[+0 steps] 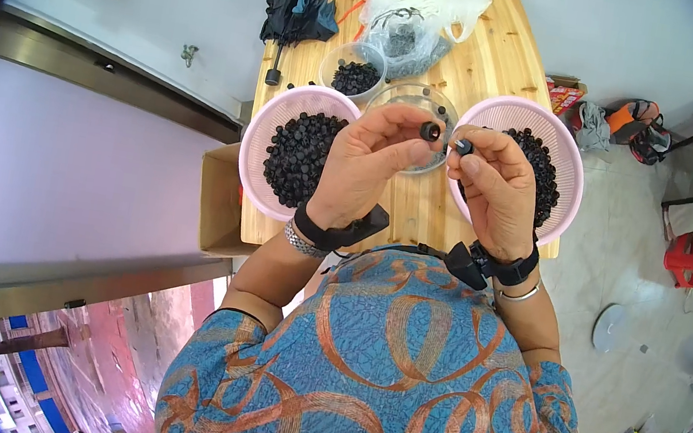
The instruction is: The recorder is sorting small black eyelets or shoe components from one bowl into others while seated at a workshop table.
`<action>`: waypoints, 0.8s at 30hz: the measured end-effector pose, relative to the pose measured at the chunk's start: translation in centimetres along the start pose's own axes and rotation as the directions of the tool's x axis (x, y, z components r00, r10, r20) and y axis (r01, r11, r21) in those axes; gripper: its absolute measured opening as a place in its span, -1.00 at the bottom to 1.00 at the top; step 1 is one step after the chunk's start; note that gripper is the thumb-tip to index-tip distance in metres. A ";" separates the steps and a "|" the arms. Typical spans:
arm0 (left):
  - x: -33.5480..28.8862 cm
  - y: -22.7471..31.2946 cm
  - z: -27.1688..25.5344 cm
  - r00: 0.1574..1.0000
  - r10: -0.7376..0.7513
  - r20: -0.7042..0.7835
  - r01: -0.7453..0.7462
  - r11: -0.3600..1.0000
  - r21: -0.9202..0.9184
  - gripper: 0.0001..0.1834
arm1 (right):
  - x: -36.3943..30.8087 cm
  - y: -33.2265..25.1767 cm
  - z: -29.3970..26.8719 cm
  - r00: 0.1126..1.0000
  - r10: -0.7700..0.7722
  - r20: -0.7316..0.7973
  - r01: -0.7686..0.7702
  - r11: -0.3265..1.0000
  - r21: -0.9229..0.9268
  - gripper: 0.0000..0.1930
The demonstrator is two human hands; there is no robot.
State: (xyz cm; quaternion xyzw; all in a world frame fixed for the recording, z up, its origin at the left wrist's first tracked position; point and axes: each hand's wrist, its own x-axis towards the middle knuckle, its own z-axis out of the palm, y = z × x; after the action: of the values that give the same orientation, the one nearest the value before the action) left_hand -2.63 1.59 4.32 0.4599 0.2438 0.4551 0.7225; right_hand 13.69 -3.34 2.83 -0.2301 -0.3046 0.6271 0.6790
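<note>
Over the wooden table, my left hand [365, 164] pinches a small black cap [430, 130] with a hollow end between thumb and fingers. A short gap to its right, my right hand [500, 195] grips a small black knob [463, 147] with a pale mark on it. The two pieces are apart. Beneath my hands, partly hidden, sits a clear round tub [400, 95] with a few black pieces. A pink basket [254, 144] full of black pieces stands by my left wrist; another pink basket [574, 179], also holding black pieces, is behind my right hand.
On the table [515, 49], a clear bowl [326, 66] holds more black pieces. Beyond it lie a plastic bag [432, 5] and a folded black umbrella [297, 16]. A cardboard box [219, 202] stands at the table's left. A person sits near a red stool [687, 260] far right.
</note>
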 end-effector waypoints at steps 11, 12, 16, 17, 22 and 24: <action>0.0 0.3 -0.4 0.992 -0.087 0.089 0.097 0.989 -0.116 -0.71 | -0.3 -0.1 -0.2 1.000 0.023 -0.018 -0.021 0.993 0.116 -0.75; 0.0 0.3 -0.4 0.992 -0.088 0.090 0.099 0.987 -0.127 -0.71 | -0.3 -0.1 -0.3 0.999 0.030 -0.011 -0.028 0.987 0.161 -0.75; 0.1 0.4 -0.6 0.991 -0.097 0.087 0.107 0.986 -0.126 -0.71 | -0.2 -0.3 -0.4 1.000 -0.004 0.027 -0.001 0.979 0.205 -0.75; 0.1 0.4 -0.6 0.992 -0.102 0.073 0.111 0.987 -0.118 -0.71 | -0.2 -0.3 -0.4 0.999 -0.024 0.033 0.017 0.979 0.202 -0.75; 0.3 0.1 -0.9 0.994 -0.080 0.076 0.087 0.991 -0.100 -0.73 | -0.1 -0.3 -1.1 0.991 -0.077 0.112 0.051 0.974 0.221 -0.76; 0.3 0.1 -0.9 0.994 -0.085 0.062 0.091 0.991 -0.102 -0.73 | 0.1 -0.3 -1.2 0.983 -0.112 0.148 0.073 0.967 0.242 -0.77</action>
State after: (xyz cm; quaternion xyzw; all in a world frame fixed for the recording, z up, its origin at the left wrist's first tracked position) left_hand -3.21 2.28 3.98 0.4230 0.2188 0.4214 0.7717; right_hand 14.75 -3.19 2.19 -0.0820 -0.2921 0.6428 0.7034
